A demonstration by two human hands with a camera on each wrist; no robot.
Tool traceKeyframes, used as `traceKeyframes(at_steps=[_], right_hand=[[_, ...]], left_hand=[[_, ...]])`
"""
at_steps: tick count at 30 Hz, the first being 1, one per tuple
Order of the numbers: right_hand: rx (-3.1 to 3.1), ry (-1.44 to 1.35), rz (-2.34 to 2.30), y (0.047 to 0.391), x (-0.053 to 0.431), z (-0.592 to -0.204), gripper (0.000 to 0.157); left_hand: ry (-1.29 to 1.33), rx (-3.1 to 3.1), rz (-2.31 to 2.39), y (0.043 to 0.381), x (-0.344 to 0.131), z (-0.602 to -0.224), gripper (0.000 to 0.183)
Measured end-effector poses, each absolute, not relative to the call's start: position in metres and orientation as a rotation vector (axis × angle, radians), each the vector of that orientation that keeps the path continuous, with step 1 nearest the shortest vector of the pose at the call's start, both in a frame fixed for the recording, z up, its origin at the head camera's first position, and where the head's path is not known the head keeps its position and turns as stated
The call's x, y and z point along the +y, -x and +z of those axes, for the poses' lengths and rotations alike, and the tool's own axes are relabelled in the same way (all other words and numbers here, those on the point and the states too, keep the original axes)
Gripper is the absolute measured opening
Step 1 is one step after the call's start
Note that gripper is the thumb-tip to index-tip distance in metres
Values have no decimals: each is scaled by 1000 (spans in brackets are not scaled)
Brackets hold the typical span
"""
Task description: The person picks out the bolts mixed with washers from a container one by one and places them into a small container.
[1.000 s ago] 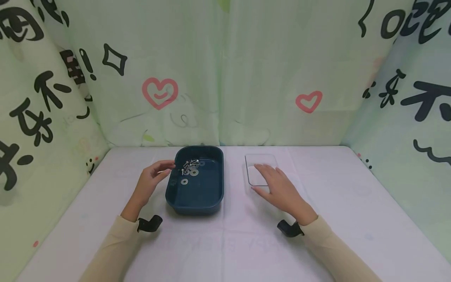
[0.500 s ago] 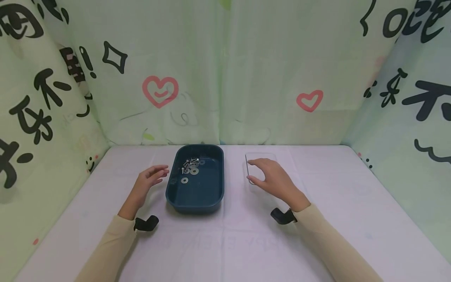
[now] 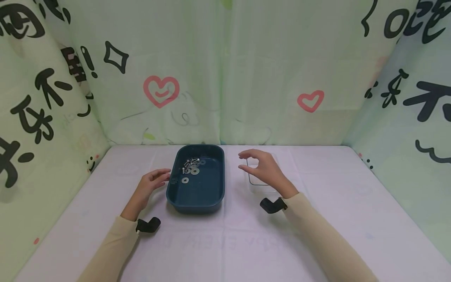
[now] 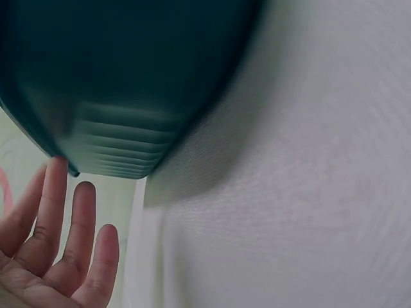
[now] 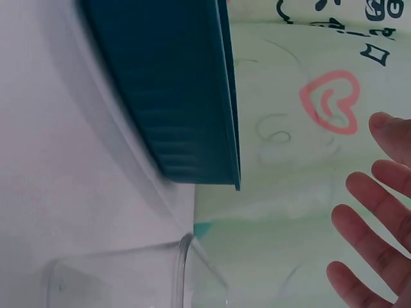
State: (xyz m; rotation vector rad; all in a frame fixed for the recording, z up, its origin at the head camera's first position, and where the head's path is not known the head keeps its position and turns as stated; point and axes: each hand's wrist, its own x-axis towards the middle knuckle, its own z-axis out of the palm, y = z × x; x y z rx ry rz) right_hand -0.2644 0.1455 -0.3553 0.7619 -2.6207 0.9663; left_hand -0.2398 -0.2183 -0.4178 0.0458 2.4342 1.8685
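Neither the left hand (image 3: pixel 149 186) nor the right hand (image 3: pixel 266 167) holds anything: the left's loosely extended fingers lie at the left rim of the blue bin (image 3: pixel 201 196), with screws (image 3: pixel 192 163) and washers (image 3: pixel 195 171) on its far-left floor, while the right's thumb and fingers part widely above the clear box (image 3: pixel 259 185). Over the last second the right hand has shifted left and farther, so it seems better placed toward the bin.

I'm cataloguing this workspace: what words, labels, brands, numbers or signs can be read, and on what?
"!" on the green cloth backdrop.
Black characters, same backdrop: stylised or cut off; not reliably readable.
Faint print on the white tablecloth: too faint.
Blue tray, clear box: no text visible.
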Motion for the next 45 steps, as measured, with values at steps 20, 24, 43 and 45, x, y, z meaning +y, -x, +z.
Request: traceKeyframes(at_steps=[20,24,43,45], right_hand=[[-2571,-735,1512,292,110,-341,26],[-2551,-774,1567,297,102,-338,26],[-2541,-781,1747,321,55,-330,29],[-2544,-788,1748,324,50,-330,29]], left_hand=[[-20,2436,1792,239,-217,-419,50],[-24,2427,1792,238,-216,-419,48],[-11,2368,1817,237,-207,-423,38],[-13,2373,1814,238,-207,-424,37]])
